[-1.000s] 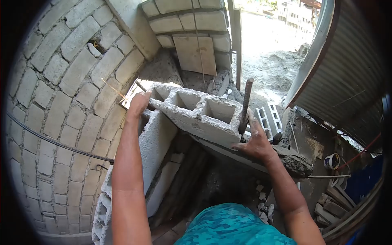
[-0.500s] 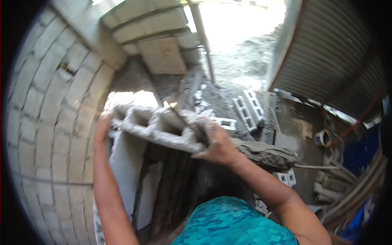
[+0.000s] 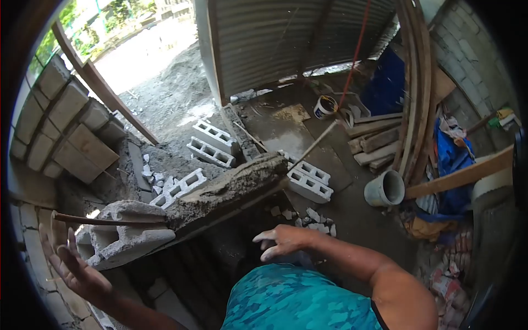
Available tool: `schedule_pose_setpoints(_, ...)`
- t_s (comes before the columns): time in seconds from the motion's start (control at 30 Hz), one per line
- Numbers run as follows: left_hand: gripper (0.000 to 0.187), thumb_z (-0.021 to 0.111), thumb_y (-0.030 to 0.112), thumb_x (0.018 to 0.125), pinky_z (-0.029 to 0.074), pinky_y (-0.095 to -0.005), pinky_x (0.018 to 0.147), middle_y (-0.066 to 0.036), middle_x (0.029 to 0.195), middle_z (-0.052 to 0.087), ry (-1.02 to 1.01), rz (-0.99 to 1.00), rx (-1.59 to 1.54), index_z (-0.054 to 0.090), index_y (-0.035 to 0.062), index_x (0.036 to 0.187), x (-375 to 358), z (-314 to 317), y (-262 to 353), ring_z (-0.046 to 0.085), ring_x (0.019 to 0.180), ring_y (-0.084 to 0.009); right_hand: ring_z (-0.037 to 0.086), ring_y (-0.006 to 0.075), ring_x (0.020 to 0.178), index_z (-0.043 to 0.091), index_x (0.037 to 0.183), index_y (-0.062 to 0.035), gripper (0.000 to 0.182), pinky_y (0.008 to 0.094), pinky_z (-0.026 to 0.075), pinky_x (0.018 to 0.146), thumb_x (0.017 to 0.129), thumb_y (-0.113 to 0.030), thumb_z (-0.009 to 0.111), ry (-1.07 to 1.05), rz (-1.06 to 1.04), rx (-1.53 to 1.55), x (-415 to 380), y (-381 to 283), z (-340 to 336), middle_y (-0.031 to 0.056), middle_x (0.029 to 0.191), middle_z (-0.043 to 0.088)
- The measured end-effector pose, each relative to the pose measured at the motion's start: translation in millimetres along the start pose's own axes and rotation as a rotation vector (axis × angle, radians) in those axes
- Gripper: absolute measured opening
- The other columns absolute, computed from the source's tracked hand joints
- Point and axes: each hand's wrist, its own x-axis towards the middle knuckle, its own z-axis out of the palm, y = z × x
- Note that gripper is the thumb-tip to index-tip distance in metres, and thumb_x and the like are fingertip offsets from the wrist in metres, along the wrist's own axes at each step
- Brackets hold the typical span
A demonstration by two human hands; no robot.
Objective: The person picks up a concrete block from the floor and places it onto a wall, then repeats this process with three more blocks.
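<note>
A hollow concrete block (image 3: 140,237) sits on the left end of a low wall, its cells facing up. My left hand (image 3: 74,267) is open beside that block, fingers spread, close to the end of a rusty steel bar (image 3: 110,221) that crosses the block. Wet mortar (image 3: 231,187) lies along the wall top, right of the block. Over the dark space in front of the wall, my right hand (image 3: 283,242) is open with loosely bent fingers and holds nothing. Pale grey residue coats its fingertips.
Loose hollow blocks (image 3: 212,146) stand beyond the wall, and another block (image 3: 309,182) stands right of it with rubble (image 3: 316,221) nearby. A thin rod (image 3: 313,144) sticks up at the mortar's right end. Farther right are a grey bucket (image 3: 385,188), a paint pail (image 3: 325,106) and stacked lumber (image 3: 377,140).
Both hands have let go of the concrete block, which now rests on the wall at the left. My right hand has drawn back towards my body. The view has swung right.
</note>
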Motion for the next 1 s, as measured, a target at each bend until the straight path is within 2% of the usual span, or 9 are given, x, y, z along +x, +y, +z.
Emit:
schedule_pose_setpoints(0.2,0.059,0.047,0.034,0.104,0.038,-0.0432,0.110,-0.023,0.139,0.052,-0.260,-0.095,-0.276,0.031,-0.0009,0.148,-10.9,67.2,-1.5,0.051,0.130,-0.0320,0.064,0.0415,0.102,0.058,0.129,-0.0009,0.067,0.0469,0.050,0.088,0.083,-0.049,0.070,0.388,0.452,-0.279,-129.1,142.0,82.4,0.0241,0.110,0.067)
schedule_pose_setpoints(0.27,0.054,0.049,0.033,0.104,0.047,-0.0356,0.097,-0.017,0.127,0.061,-0.194,-0.090,-0.271,0.038,-0.0001,0.145,-13.2,73.9,0.4,0.062,0.111,-0.0231,0.066,0.0343,0.103,0.057,0.130,-0.0011,0.063,0.0413,0.051,0.089,0.085,-0.043,0.071,0.456,0.709,-0.120,-160.4,147.0,100.4,0.0217,0.111,0.068)
schedule_pose_setpoints(0.37,0.046,0.052,0.033,0.103,0.041,-0.0217,0.066,0.001,0.084,0.058,-0.024,-0.204,-0.327,0.051,0.0011,0.137,-10.4,81.7,-0.8,0.044,0.069,-0.0044,0.067,0.0319,0.102,0.057,0.130,0.0005,0.063,0.0382,0.051,0.088,0.084,-0.040,0.072,0.505,0.718,0.093,-181.9,159.3,118.3,0.0208,0.107,0.070)
schedule_pose_setpoints(0.5,0.045,0.050,0.034,0.104,0.034,-0.0220,0.061,0.003,0.075,0.044,-0.021,-0.259,-0.466,0.052,0.0009,0.136,-1.3,77.3,-13.2,0.037,0.065,-0.0053,0.066,0.0347,0.103,0.057,0.130,0.0002,0.064,0.0404,0.050,0.088,0.085,-0.044,0.070,0.487,0.662,0.059,-187.3,189.0,119.6,0.0213,0.108,0.069)
schedule_pose_setpoints(0.67,0.044,0.048,0.034,0.105,0.040,-0.0240,0.068,0.002,0.077,0.052,-0.044,-0.181,-0.237,0.053,0.0037,0.136,0.9,66.3,-22.6,0.045,0.070,-0.0071,0.065,0.0374,0.104,0.058,0.130,-0.0033,0.063,0.0415,0.050,0.090,0.085,-0.045,0.069,0.441,0.647,-0.041,-195.7,242.8,83.9,0.0210,0.111,0.068)
schedule_pose_setpoints(0.77,0.047,0.054,0.038,0.101,0.043,-0.0363,0.100,-0.011,0.118,0.064,0.090,-0.297,-0.078,0.053,0.0084,0.138,-17.6,83.0,6.6,0.059,0.109,-0.0204,0.064,0.0393,0.102,0.060,0.126,-0.0042,0.058,0.0436,0.050,0.088,0.085,-0.046,0.068,0.443,0.623,-0.018,-208.9,265.8,53.2,0.0211,0.110,0.068)
schedule_pose_setpoints(0.83,0.052,0.057,0.038,0.099,0.041,-0.0414,0.105,-0.016,0.127,0.059,0.156,-0.049,0.210,0.052,0.0031,0.137,-29.4,52.5,-10.9,0.055,0.119,-0.0256,0.064,0.0402,0.101,0.061,0.122,-0.0043,0.056,0.0451,0.050,0.086,0.086,-0.046,0.067,0.452,0.594,-0.016,-218.5,292.2,44.8,0.0212,0.108,0.068)
schedule_pose_setpoints(0.9,0.047,0.056,0.024,0.098,0.042,-0.0387,0.105,-0.017,0.129,0.057,0.365,-0.167,0.053,0.049,-0.0069,0.133,-73.4,67.4,32.4,0.057,0.119,-0.0264,0.065,0.0409,0.097,0.063,0.117,-0.0058,0.050,0.0482,0.051,0.082,0.086,-0.045,0.066,0.563,0.454,-0.192,-220.0,328.9,43.1,0.0220,0.102,0.068)
schedule_pose_setpoints(1.0,0.037,0.054,0.016,0.098,0.048,-0.0290,0.088,-0.009,0.105,0.060,0.176,-0.178,0.112,0.051,-0.0027,0.129,-164.8,101.1,63.0,0.060,0.098,-0.0173,0.065,0.0406,0.097,0.062,0.120,-0.0058,0.050,0.0484,0.051,0.083,0.087,-0.044,0.065,0.453,0.561,-0.172,-228.3,342.5,12.1,0.0224,0.102,0.068)
